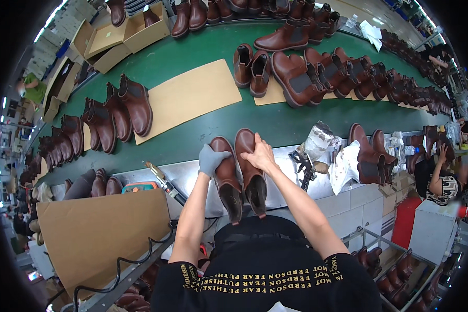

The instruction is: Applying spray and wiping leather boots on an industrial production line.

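A pair of brown leather ankle boots stands side by side in front of me at the near edge of the workbench, toes pointing away. My left hand (211, 160), in a grey glove, is closed round the front of the left boot (225, 174). Bare, my right hand (260, 156) grips the right boot (250, 170) from its outer side, thumb across the upper. Both boot openings face my body, and dark lining shows inside. The undersides of the boots are hidden.
Brown boots (136, 106) line the green conveyor belt (203, 127) on both sides, around a flat cardboard sheet (192, 96). A brush-like tool (164, 180) lies left of my hands. Black clamp-like tools (306, 169) and stained white paper (345, 166) lie right. A co-worker's arm (438, 169) shows far right.
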`<act>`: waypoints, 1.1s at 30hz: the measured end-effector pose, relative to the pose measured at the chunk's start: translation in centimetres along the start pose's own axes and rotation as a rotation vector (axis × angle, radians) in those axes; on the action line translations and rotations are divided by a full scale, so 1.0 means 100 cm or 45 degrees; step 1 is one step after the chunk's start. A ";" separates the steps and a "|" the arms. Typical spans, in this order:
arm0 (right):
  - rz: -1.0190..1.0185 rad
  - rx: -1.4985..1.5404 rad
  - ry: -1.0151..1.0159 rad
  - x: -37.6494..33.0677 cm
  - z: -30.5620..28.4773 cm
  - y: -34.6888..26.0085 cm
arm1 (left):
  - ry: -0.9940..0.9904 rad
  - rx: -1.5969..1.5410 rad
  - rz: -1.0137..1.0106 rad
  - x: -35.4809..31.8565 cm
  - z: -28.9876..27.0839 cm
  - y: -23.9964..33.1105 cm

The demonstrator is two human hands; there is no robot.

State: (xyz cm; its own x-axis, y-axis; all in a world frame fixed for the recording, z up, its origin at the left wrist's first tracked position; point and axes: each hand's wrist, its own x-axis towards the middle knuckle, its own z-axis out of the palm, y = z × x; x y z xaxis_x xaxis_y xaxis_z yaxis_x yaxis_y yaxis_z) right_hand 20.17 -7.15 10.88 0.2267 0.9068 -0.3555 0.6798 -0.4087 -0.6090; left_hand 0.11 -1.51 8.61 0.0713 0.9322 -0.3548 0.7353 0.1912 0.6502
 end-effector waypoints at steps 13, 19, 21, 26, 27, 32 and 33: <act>-0.207 0.174 0.450 -0.039 -0.057 -0.021 | -0.901 -2.022 -0.006 0.050 -0.023 0.012; -0.234 0.491 0.360 -0.062 -0.052 -0.024 | -0.931 -1.478 0.633 0.069 0.071 -0.062; -0.255 0.895 0.261 -0.076 -0.057 0.008 | -0.934 -1.364 0.676 0.068 0.068 -0.055; 0.312 0.521 1.053 -0.167 -0.033 0.133 | -0.870 -1.233 0.746 0.064 0.062 -0.050; 0.345 0.704 0.889 -0.168 -0.027 0.158 | -0.861 -1.219 0.754 0.064 0.061 -0.050; 0.432 0.710 0.318 -0.127 -0.038 0.185 | -0.847 -1.173 0.784 0.063 0.055 -0.041; 0.393 0.641 0.306 -0.116 -0.039 0.174 | -0.840 -1.165 0.788 0.063 0.054 -0.042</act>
State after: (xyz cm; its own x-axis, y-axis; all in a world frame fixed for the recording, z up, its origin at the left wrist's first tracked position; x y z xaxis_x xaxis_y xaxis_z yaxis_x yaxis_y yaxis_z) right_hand 32.05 -24.40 7.17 0.5500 0.7133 -0.4344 0.1600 -0.6005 -0.7834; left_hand 1.05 1.95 0.00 0.7445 0.6632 0.0770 -0.2485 0.1682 0.9539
